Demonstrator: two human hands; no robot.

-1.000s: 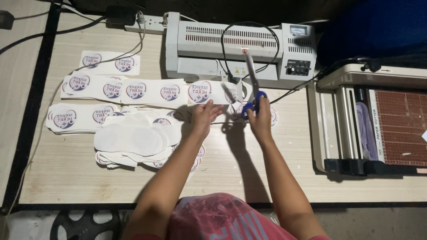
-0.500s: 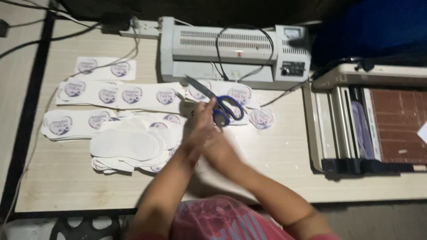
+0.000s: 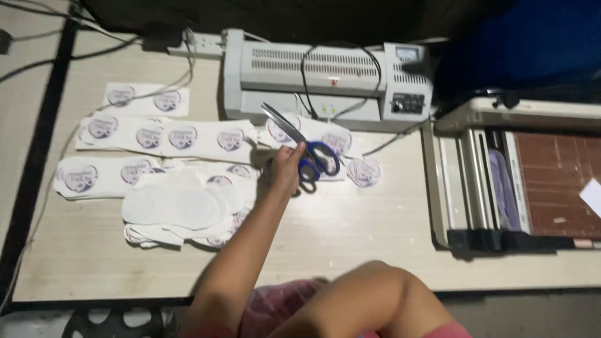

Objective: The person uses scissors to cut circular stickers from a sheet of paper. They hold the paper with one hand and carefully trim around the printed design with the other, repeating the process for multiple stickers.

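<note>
Head view, looking down on a pale worktable (image 3: 350, 231). Left hand (image 3: 287, 168): extended across the table, fingers against the blue handles of a pair of scissors (image 3: 302, 145); whether the fingers are clasped round the handles or only resting on them cannot be told. Scissors: blades parted, tips pointing up-left, lying over laminated sheets just in front of the laminator (image 3: 325, 78). Right hand: not visible; only the bent right arm (image 3: 369, 300) shows at the bottom edge, so its grip cannot be told. Laminated sheets with round printed labels (image 3: 169, 134): several rows at left. Stack of blank white cut-outs (image 3: 178, 208): just left of the forearm. One cut round label (image 3: 364, 171): right of the scissors. Paper trimmer (image 3: 519, 181): at the right edge. Power strip (image 3: 200, 44): behind the laminator, cables trailing left.
</note>
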